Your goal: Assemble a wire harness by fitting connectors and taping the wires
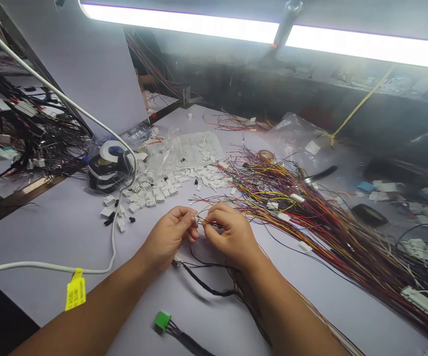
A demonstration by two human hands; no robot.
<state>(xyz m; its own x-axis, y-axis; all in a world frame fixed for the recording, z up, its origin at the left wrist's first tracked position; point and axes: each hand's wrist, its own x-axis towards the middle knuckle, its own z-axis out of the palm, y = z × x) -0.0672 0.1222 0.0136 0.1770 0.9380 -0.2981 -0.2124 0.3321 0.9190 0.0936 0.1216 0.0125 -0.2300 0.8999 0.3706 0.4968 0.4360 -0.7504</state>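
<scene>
My left hand point(171, 236) and my right hand point(229, 233) meet over the middle of the white table point(62, 232). Both are pinched closed on thin coloured wires point(208, 222) with small metal ends, held between the fingertips. The wires run off to the right into a big bundle of coloured wires point(328, 232). Below my hands lies a black sleeved cable point(202, 284). A green connector point(162, 321) on a black cable rests near the front edge.
A heap of small white connectors point(162, 190) and clear plastic bags point(188, 151) lie behind my hands. Tape rolls point(106, 165) stand at the left. A white cable with a yellow tag point(75, 291) crosses the left side. Tangled harnesses point(17, 128) fill the far left.
</scene>
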